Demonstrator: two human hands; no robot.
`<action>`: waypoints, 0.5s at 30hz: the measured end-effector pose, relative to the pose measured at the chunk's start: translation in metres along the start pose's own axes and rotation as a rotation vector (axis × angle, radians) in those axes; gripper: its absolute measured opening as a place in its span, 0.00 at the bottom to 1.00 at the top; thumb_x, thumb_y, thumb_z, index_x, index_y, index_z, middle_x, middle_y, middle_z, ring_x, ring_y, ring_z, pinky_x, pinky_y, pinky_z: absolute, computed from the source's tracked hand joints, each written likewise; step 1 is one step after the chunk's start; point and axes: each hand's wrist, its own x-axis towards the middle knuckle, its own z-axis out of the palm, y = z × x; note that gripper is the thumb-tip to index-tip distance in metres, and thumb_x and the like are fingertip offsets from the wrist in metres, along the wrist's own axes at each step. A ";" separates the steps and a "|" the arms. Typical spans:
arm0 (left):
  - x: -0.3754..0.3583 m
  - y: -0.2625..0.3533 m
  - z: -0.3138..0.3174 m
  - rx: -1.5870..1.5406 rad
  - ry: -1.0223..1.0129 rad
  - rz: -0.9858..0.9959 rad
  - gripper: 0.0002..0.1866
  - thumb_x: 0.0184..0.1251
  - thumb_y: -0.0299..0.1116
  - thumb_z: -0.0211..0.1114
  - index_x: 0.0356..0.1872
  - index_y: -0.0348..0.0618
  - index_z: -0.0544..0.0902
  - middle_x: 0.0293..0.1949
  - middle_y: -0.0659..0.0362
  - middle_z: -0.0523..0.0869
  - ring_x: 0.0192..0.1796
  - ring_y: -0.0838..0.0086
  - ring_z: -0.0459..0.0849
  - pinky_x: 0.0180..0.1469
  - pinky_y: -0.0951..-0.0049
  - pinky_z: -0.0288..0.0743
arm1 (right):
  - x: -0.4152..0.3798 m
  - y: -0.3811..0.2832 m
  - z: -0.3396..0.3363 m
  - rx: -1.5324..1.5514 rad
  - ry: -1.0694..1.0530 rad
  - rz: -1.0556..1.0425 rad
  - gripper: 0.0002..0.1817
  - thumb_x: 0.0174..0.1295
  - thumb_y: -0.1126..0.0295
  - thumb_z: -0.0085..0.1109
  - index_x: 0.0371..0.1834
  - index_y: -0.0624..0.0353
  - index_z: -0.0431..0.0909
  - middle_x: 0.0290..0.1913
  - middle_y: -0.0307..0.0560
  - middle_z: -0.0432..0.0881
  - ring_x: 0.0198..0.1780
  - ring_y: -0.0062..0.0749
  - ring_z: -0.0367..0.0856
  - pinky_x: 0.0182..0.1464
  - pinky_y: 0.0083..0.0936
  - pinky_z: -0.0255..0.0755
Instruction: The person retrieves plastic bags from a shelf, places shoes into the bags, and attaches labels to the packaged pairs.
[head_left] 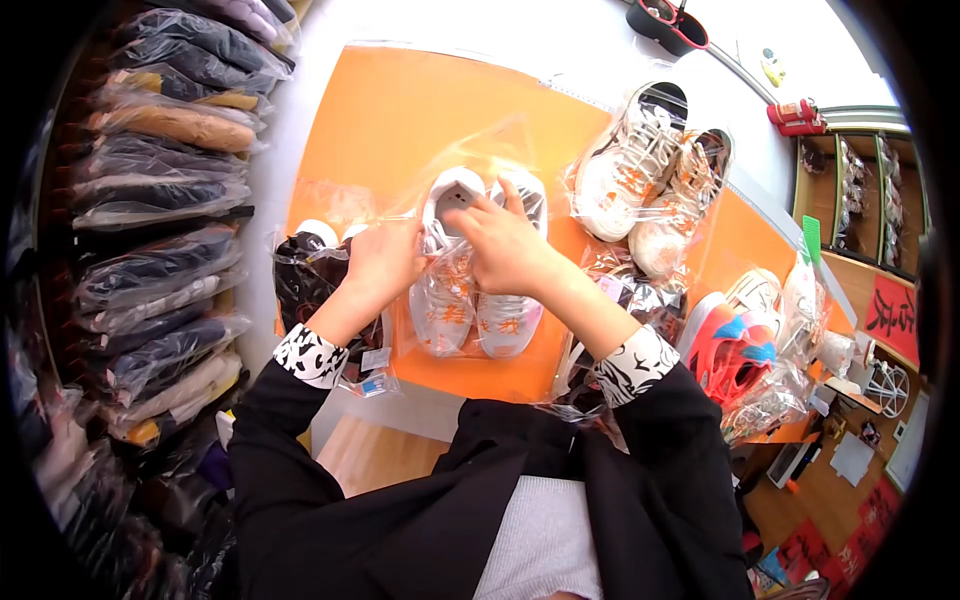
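Note:
A pair of white lace-up sneakers (441,318) with orange lettering lies in a clear plastic bag (487,150) on the orange mat, toes toward me. My left hand (387,262) is closed at the left sneaker's side, its fingertips pinching the bag's film. Over the pair reaches my right hand (508,245), with its fingers apart. Some of them point to the left sneaker's opening, and one is raised by the right sneaker. My right palm is hidden. Black bagged shoes (305,275) sit just left of my left hand.
Larger white sneakers (615,185) in plastic stand at the back right of the orange mat (385,110). Pink-orange shoes (715,345) and other bagged pairs lie at right. Stacked bagged garments (165,190) line the left side. A shelf (870,200) is at far right.

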 end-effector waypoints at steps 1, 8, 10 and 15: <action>-0.004 -0.004 0.001 -0.126 0.044 -0.029 0.17 0.49 0.37 0.75 0.41 0.46 0.84 0.31 0.54 0.86 0.38 0.59 0.87 0.40 0.61 0.79 | -0.003 -0.002 0.005 -0.044 -0.077 -0.001 0.27 0.40 0.78 0.61 0.51 0.58 0.75 0.48 0.48 0.76 0.61 0.43 0.70 0.74 0.57 0.46; -0.015 -0.025 0.041 -0.393 0.202 0.102 0.14 0.56 0.36 0.72 0.43 0.47 0.84 0.41 0.59 0.85 0.37 0.61 0.86 0.39 0.64 0.79 | -0.018 -0.013 0.022 -0.035 -0.015 -0.049 0.17 0.39 0.80 0.64 0.36 0.56 0.77 0.36 0.42 0.73 0.50 0.39 0.74 0.69 0.56 0.53; -0.014 -0.028 0.053 -0.506 0.373 0.113 0.14 0.56 0.36 0.72 0.43 0.47 0.84 0.38 0.59 0.84 0.36 0.62 0.86 0.38 0.65 0.79 | -0.020 -0.013 0.024 -0.033 -0.020 -0.039 0.18 0.39 0.80 0.65 0.37 0.56 0.76 0.36 0.42 0.73 0.50 0.40 0.74 0.69 0.55 0.54; -0.016 -0.019 0.041 -0.435 0.365 0.160 0.13 0.53 0.30 0.71 0.41 0.43 0.84 0.37 0.58 0.84 0.34 0.64 0.86 0.37 0.68 0.79 | -0.024 -0.015 0.030 -0.031 0.033 -0.055 0.20 0.37 0.81 0.65 0.38 0.56 0.77 0.37 0.41 0.75 0.50 0.38 0.74 0.69 0.52 0.55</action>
